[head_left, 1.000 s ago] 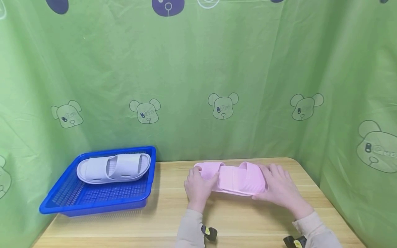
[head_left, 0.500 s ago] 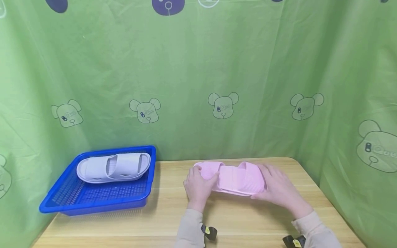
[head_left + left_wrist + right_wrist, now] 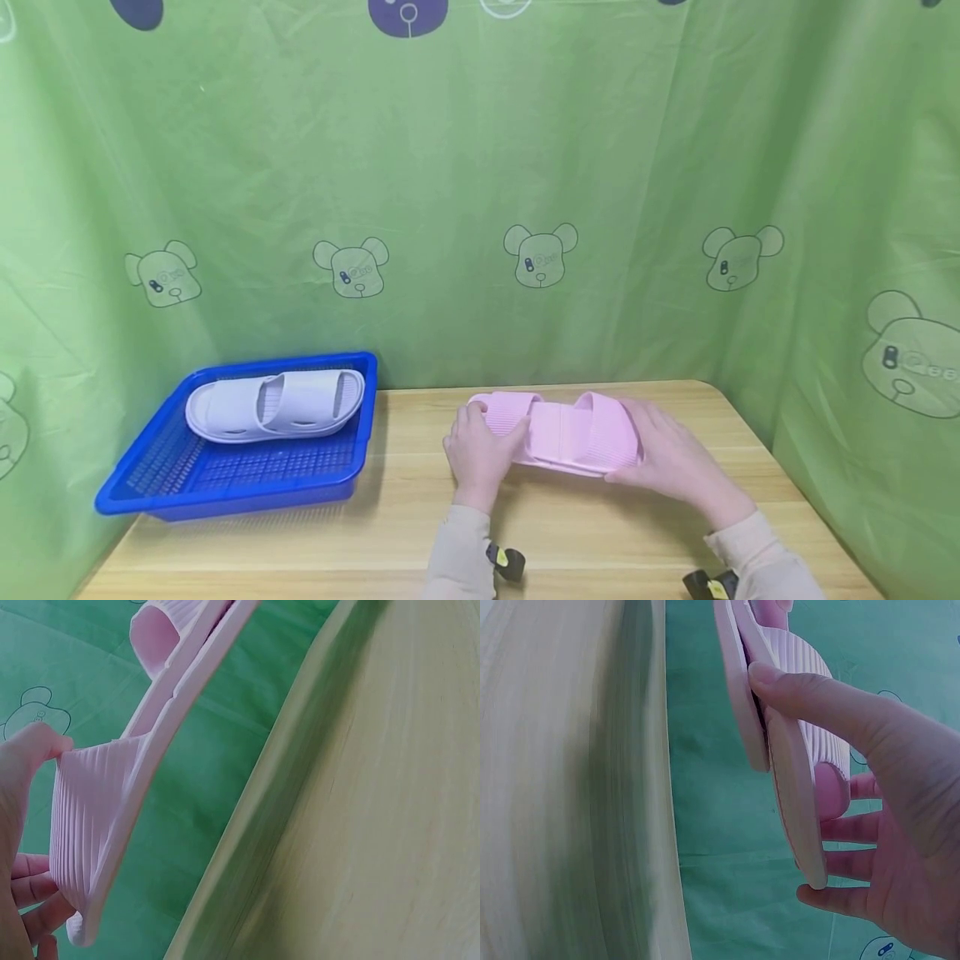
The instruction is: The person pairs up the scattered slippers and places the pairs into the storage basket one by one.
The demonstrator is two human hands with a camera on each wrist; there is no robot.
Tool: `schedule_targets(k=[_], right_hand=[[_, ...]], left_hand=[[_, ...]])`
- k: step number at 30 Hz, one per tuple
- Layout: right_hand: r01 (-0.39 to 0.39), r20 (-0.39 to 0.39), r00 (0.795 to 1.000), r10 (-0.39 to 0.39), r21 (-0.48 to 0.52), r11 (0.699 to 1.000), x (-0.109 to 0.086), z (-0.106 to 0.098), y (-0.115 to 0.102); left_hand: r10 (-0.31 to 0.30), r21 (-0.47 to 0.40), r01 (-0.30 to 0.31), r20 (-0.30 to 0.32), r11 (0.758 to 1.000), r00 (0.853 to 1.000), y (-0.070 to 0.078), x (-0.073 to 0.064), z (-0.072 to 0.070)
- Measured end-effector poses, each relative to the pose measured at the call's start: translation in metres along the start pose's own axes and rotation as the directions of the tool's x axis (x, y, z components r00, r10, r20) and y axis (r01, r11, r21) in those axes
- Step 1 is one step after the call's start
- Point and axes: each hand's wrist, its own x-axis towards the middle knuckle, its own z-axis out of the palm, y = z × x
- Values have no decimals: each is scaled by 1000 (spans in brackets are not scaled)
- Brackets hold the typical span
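A pair of pink slippers point(image 3: 564, 433), ribbed on the straps, is pushed together sole against sole and held up above the right half of the table. My left hand point(image 3: 482, 460) grips the left end, thumb over the strap's edge, fingers curled behind. At the right end my right hand point(image 3: 681, 462) holds the other strap and sole. In the right wrist view its thumb point(image 3: 769, 675) lies along the sole edges, where two layered soles point(image 3: 799, 799) show. The left wrist view shows the ribbed strap point(image 3: 94, 817) against the fingertips point(image 3: 52, 911).
On the left stands a blue mesh basket point(image 3: 225, 504), with white slippers point(image 3: 307, 404) lying at its back. The wooden table point(image 3: 375, 542) ends at a green curtain point(image 3: 450, 333) printed with bear heads. Dark wrist bands point(image 3: 510, 564) sit at both cuffs.
My right hand has shifted very slightly left at the end of the slippers. My left hand and the basket stay as they were.
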Motion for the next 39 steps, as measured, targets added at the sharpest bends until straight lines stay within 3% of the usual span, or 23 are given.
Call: schedule_targets(k=[23,39], right_hand=[[16,-10,1000,-17,-87,996,1,1,-5],[15,-27,999,-18,-96,995,1,2,-9]], left_hand=[[48,51,-47,-12,998,999,2,-2,0],[45,35,-44,-8,998,999,8,-4,-1]])
